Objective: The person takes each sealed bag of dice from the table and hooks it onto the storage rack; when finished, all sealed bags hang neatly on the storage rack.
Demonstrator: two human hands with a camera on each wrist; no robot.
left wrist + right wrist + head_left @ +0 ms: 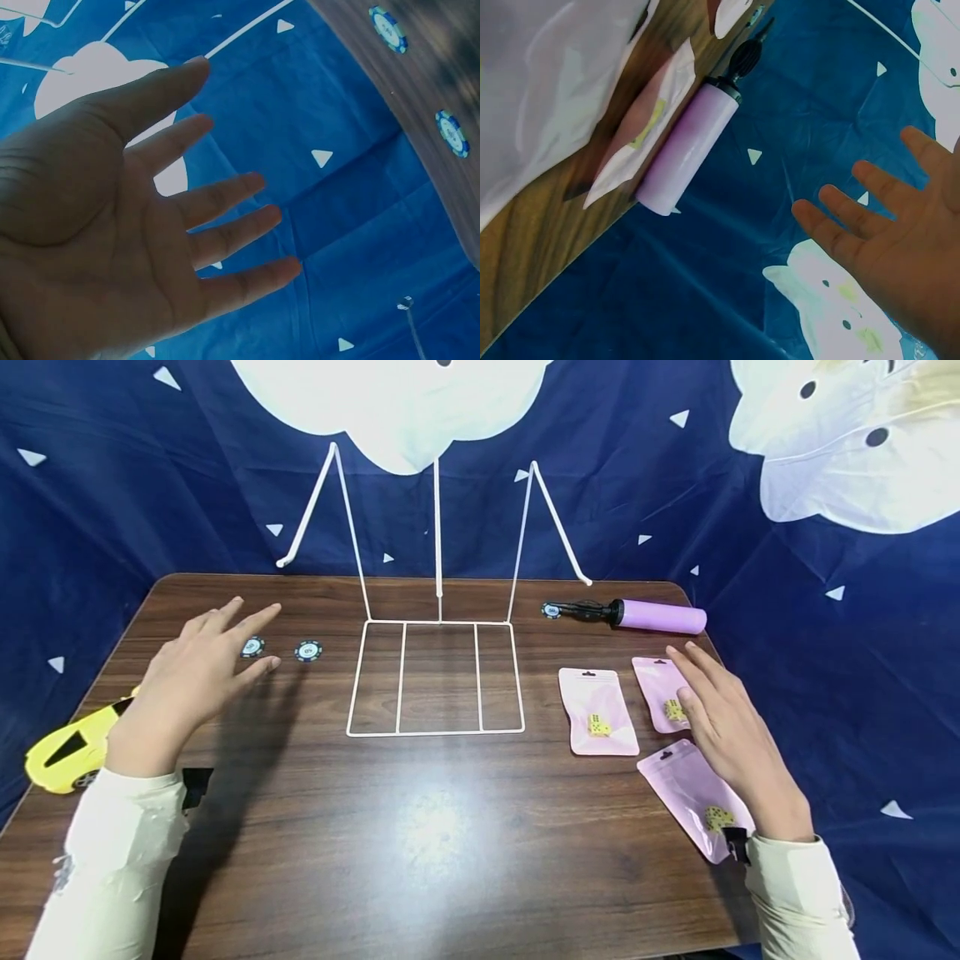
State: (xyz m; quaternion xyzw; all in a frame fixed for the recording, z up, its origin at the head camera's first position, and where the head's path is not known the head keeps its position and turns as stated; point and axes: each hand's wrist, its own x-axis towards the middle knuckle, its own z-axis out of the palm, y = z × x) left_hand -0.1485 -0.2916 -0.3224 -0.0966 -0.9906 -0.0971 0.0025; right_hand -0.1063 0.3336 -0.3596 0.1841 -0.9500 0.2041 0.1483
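Observation:
My left hand (197,670) hovers over the left side of the table, fingers spread and holding nothing. Near its fingertips lie two blue-and-white poker chips (308,651); one is partly covered in the head view. A yellow toy car (71,750) sits behind my left wrist. On the right, my right hand (731,735) hangs above the pink zip bags with its fingers extended and nothing in them. Two of these, the far bag (651,672) and the near bag (678,777), are partly hidden by it. A third pink bag (596,693) lies further left. Yellow dice (598,725) show inside.
A white wire rack (435,734) with three sections and upright hooked arms stands at the table's middle back. At the back right lies a purple hand pump (660,617), with another poker chip (551,610) by its black end. Blue cloth (225,510) hangs behind the table.

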